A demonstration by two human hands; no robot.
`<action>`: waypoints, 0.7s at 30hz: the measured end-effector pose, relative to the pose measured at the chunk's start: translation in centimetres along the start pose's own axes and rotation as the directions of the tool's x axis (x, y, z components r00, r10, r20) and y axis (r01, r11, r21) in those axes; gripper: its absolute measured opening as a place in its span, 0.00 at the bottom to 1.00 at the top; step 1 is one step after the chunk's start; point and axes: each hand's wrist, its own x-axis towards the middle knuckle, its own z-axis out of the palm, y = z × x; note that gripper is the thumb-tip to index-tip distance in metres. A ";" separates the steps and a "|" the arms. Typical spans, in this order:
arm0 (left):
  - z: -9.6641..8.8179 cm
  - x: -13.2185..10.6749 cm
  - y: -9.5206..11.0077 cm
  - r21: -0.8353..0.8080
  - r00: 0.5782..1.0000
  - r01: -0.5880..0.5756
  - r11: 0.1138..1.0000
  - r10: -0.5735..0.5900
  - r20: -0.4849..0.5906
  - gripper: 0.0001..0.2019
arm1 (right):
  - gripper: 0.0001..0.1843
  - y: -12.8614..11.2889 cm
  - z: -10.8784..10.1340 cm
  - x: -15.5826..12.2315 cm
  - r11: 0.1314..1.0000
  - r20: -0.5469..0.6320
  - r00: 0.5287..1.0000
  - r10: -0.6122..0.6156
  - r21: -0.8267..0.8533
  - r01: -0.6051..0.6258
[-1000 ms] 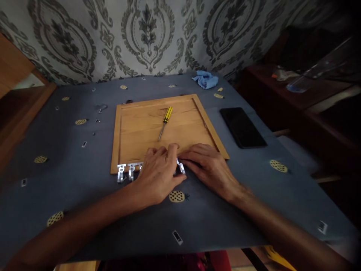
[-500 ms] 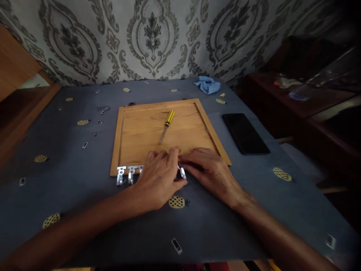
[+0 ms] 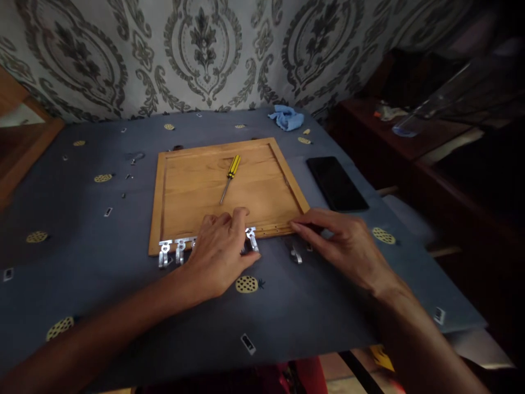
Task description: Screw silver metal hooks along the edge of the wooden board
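A framed wooden panel (image 3: pixel 217 186) lies flat on the table. Along its front edge runs a shiny metal hook rail (image 3: pixel 180 249), its hooks hanging over the edge. My left hand (image 3: pixel 219 249) is closed over the middle of this rail, covering part of it, with the thumb low near the right end hook. At the panel's front right corner, the fingertips of my right hand (image 3: pixel 336 235) are pinched together; what is between them, if anything, is too small to tell. A loose metal hook (image 3: pixel 296 255) lies below that corner. On the panel rests a screwdriver (image 3: pixel 230 178) with a yellow-black handle.
A black phone (image 3: pixel 337 184) lies right of the panel. A crumpled blue cloth (image 3: pixel 287 118) is at the back. Small hardware pieces (image 3: pixel 129 176) are scattered on the left of the patterned tablecloth (image 3: pixel 184 339). Dark furniture (image 3: pixel 410 148) stands beyond the right edge.
My right hand has moved right, from beside my left hand to the panel's front right corner. Small holes along the panel's edge and the loose hook now show. My left hand stays on the rail.
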 end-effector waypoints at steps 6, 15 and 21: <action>0.1 0.0 -0.1 -0.016 1.000 0.001 1.000 -0.001 0.003 0.30 | 0.14 0.3 0.3 -3.2 0.999 0.052 0.998 0.038 -0.032 -0.036; 0.0 -0.1 0.0 -0.021 1.000 -0.012 1.000 0.012 -0.022 0.29 | 0.10 -0.2 0.6 -4.8 0.986 -0.033 0.989 0.142 0.090 -0.139; 0.0 0.0 0.0 -0.021 1.000 -0.004 1.000 0.004 -0.012 0.29 | 0.11 -0.4 0.4 -4.6 0.958 -0.084 0.967 0.239 0.180 -0.221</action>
